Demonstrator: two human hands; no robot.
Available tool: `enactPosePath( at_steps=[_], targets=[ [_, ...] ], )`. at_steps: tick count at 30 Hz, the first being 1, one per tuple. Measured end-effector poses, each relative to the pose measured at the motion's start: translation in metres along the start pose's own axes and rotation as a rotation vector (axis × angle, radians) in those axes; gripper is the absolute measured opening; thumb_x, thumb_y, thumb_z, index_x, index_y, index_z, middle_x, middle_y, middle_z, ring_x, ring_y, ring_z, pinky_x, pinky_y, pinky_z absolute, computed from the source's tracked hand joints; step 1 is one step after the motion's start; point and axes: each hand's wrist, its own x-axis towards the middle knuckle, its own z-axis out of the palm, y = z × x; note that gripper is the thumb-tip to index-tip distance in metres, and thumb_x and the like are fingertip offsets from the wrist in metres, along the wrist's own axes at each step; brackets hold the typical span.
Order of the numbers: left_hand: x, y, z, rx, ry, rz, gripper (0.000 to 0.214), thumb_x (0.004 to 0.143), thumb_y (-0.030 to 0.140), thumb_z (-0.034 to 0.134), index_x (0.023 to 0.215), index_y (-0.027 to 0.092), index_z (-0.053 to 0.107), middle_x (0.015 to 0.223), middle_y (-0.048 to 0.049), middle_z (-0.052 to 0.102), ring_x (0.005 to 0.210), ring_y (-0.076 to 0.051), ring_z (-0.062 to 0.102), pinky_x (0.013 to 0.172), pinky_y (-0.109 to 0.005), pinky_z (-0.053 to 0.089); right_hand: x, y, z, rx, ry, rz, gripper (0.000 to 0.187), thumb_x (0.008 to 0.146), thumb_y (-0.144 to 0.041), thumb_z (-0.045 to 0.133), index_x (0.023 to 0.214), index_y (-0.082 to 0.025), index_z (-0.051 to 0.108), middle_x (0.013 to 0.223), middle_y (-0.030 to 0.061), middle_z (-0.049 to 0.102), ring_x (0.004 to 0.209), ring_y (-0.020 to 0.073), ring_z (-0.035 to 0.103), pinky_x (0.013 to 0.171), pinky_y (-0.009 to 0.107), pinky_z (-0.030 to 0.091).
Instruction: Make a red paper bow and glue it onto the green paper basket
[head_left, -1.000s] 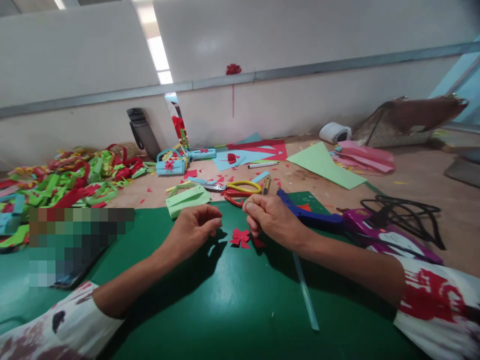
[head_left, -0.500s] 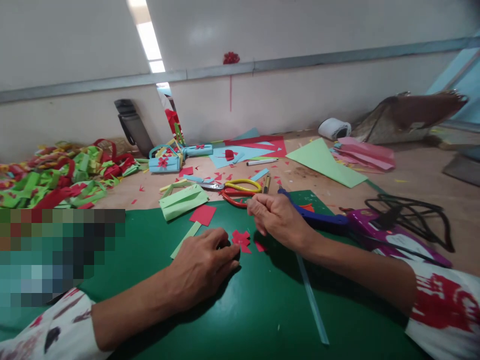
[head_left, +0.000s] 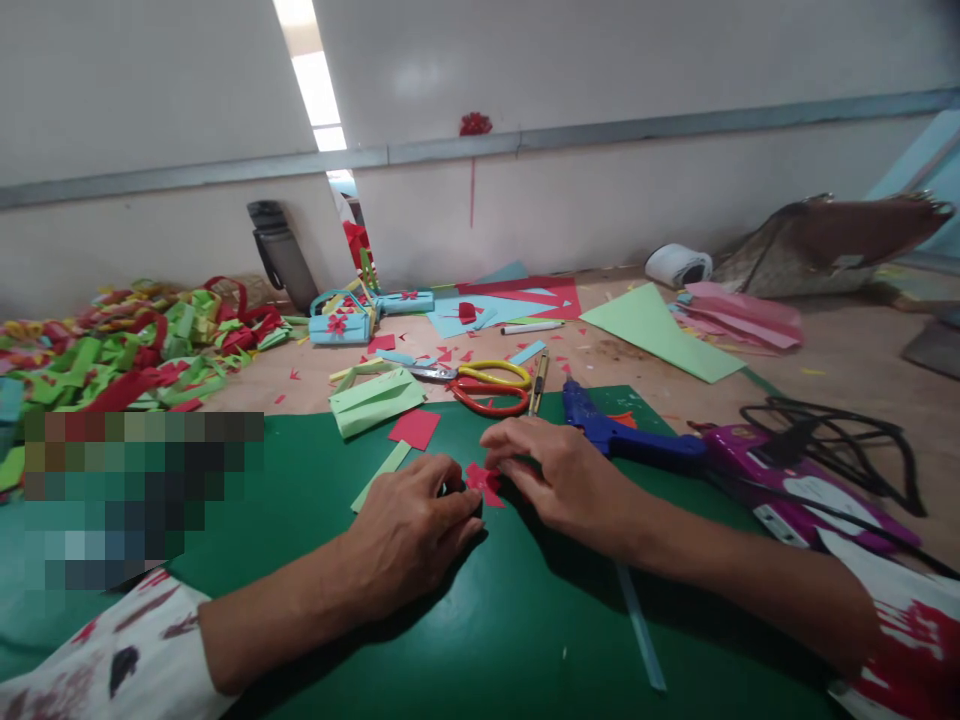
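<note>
A small red paper flower (head_left: 481, 482) lies on the green mat (head_left: 465, 620) between my two hands. My left hand (head_left: 416, 515) has curled fingers, with the fingertips against the flower's left edge. From the other side, my right hand (head_left: 551, 478) has bent fingers closing on the flower's upper right petals. Its thumb is partly hidden behind the fingers. Beside my left hand lie a light green paper strip (head_left: 380, 478) and a red paper square (head_left: 415, 428). A clear glue stick (head_left: 642, 630) rests under my right forearm.
Beyond my right hand lie a blue glue gun (head_left: 622, 432), a cutter knife (head_left: 538, 383) and scissors (head_left: 491, 390). A folded green paper bag (head_left: 377, 400) and light blue paper bags (head_left: 339, 328) stand further back. Coloured paper pieces heap at left (head_left: 150, 340). A purple device (head_left: 806, 485) with cables lies right.
My right hand has come down and left from above the mat to the red paper flower, its fingers loosening from a pinch. My left hand stays at the flower. The view has shifted slightly.
</note>
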Motion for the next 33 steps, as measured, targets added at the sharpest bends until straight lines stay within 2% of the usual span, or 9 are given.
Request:
enactPosePath(
  at_steps=[6, 8, 11, 15, 18, 20, 22, 28, 33],
  targets=[
    [0.000, 0.000, 0.002, 0.037, 0.018, 0.005, 0.025, 0.092, 0.030, 0.044, 0.097, 0.020, 0.066, 0.091, -0.0075, 0.059, 0.072, -0.019, 0.054, 0.060, -0.031, 0.045, -0.007, 0.008, -0.001, -0.139, -0.088, -0.254, 0.038, 0.077, 0.001, 0.042, 0.109, -0.016, 0.055, 0.104, 0.0113, 0.066, 0.107, 0.0241, 0.055, 0.095, 0.047, 0.034],
    [-0.002, 0.001, 0.002, 0.053, 0.012, 0.007, 0.024, 0.092, 0.030, 0.045, 0.097, 0.020, 0.066, 0.093, -0.0083, 0.059, 0.075, -0.020, 0.054, 0.061, -0.033, 0.047, -0.007, 0.010, 0.001, -0.176, -0.129, -0.272, 0.047, 0.072, 0.003, 0.043, 0.114, -0.014, 0.052, 0.107, 0.0123, 0.065, 0.114, 0.0255, 0.051, 0.101, 0.052, 0.026],
    [-0.004, 0.002, 0.001, 0.063, -0.008, 0.012, 0.022, 0.092, 0.029, 0.046, 0.099, 0.020, 0.064, 0.098, -0.0092, 0.059, 0.080, -0.021, 0.054, 0.064, -0.035, 0.048, -0.007, 0.012, 0.005, -0.237, -0.190, -0.293, 0.058, 0.064, 0.003, 0.046, 0.120, -0.012, 0.048, 0.109, 0.0146, 0.064, 0.119, 0.0286, 0.047, 0.102, 0.057, 0.021],
    [-0.005, 0.003, 0.000, 0.078, -0.049, 0.004, 0.019, 0.090, 0.031, 0.049, 0.095, 0.021, 0.065, 0.099, -0.0087, 0.059, 0.083, -0.022, 0.053, 0.068, -0.036, 0.048, -0.006, 0.010, 0.007, -0.247, -0.241, -0.327, 0.059, 0.065, 0.000, 0.048, 0.122, -0.014, 0.047, 0.112, 0.0137, 0.065, 0.120, 0.0301, 0.047, 0.103, 0.059, 0.018],
    [-0.005, 0.004, -0.001, 0.078, -0.060, 0.005, 0.020, 0.091, 0.032, 0.050, 0.096, 0.021, 0.065, 0.101, -0.0095, 0.058, 0.084, -0.022, 0.053, 0.070, -0.038, 0.049, -0.005, 0.007, 0.004, -0.147, -0.131, -0.285, 0.049, 0.076, -0.002, 0.044, 0.122, -0.018, 0.048, 0.116, 0.0117, 0.064, 0.117, 0.0248, 0.051, 0.104, 0.052, 0.023],
    [-0.005, 0.004, -0.001, 0.081, -0.046, 0.009, 0.021, 0.091, 0.031, 0.048, 0.100, 0.021, 0.064, 0.102, -0.0104, 0.058, 0.082, -0.023, 0.054, 0.068, -0.038, 0.050, -0.004, 0.004, 0.001, -0.093, -0.010, -0.219, 0.044, 0.083, -0.003, 0.041, 0.122, -0.021, 0.048, 0.112, 0.0089, 0.067, 0.114, 0.0216, 0.055, 0.104, 0.049, 0.025],
    [-0.006, 0.005, -0.003, 0.075, -0.032, 0.004, 0.023, 0.092, 0.031, 0.047, 0.101, 0.021, 0.065, 0.100, -0.0106, 0.059, 0.079, -0.023, 0.054, 0.064, -0.038, 0.049, -0.004, 0.003, -0.001, -0.080, 0.055, -0.166, 0.042, 0.084, -0.003, 0.042, 0.121, -0.021, 0.047, 0.104, 0.0064, 0.071, 0.110, 0.0211, 0.057, 0.104, 0.049, 0.026],
    [-0.009, 0.006, -0.006, -0.013, 0.007, -0.023, 0.027, 0.093, 0.029, 0.043, 0.101, 0.015, 0.065, 0.097, -0.0106, 0.063, 0.081, -0.024, 0.055, 0.067, -0.040, 0.051, -0.005, 0.007, -0.002, -0.115, 0.047, -0.146, 0.036, 0.086, -0.005, 0.043, 0.119, -0.017, 0.048, 0.092, 0.0055, 0.073, 0.104, 0.0235, 0.060, 0.101, 0.053, 0.024],
    [-0.006, 0.007, -0.007, 0.004, -0.045, -0.024, 0.029, 0.092, 0.033, 0.046, 0.102, 0.013, 0.065, 0.101, -0.0133, 0.061, 0.082, -0.026, 0.054, 0.069, -0.043, 0.050, -0.004, 0.010, 0.000, -0.133, 0.021, -0.095, 0.036, 0.084, -0.005, 0.044, 0.118, -0.017, 0.050, 0.092, 0.0067, 0.073, 0.102, 0.0245, 0.061, 0.101, 0.054, 0.023]
  ],
)
